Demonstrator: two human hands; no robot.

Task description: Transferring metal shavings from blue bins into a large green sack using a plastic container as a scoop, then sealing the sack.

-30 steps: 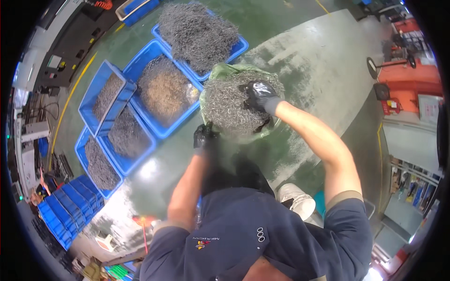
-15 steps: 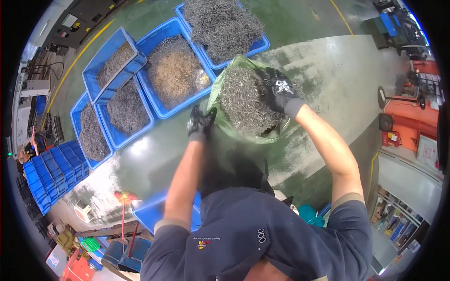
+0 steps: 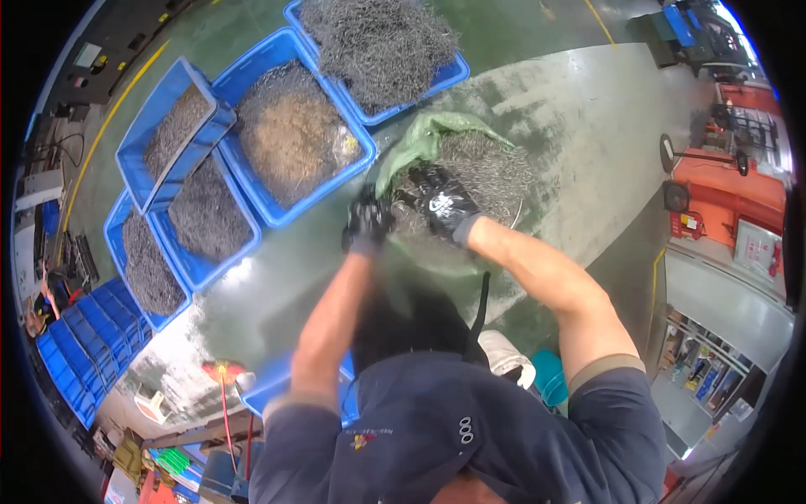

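Observation:
A green woven sack (image 3: pixel 416 139) stands on the floor in front of me, its mouth wide and full of grey metal shavings (image 3: pixel 487 168). Black gloves cover both hands. My right hand (image 3: pixel 447 206) reaches into the near left part of the shavings, and its fingertips are hidden among them. At the sack's left edge is my left hand (image 3: pixel 368 220); motion blurs its fingers, so whether it grips the rim cannot be made out.
Blue bins of shavings stand left and beyond the sack: a large one (image 3: pixel 367 155), a far one (image 3: pixel 457 74), smaller ones, one tilted (image 3: pixel 134 172) across its neighbours. Stacked blue crates (image 3: pixel 92 340) are far left. A teal bucket (image 3: pixel 550 378) sits near my right side.
My right hand has moved left and nearer, from the sack's right side into the shavings. My left hand has come to the sack's left edge. The green rim now folds inward at the far left.

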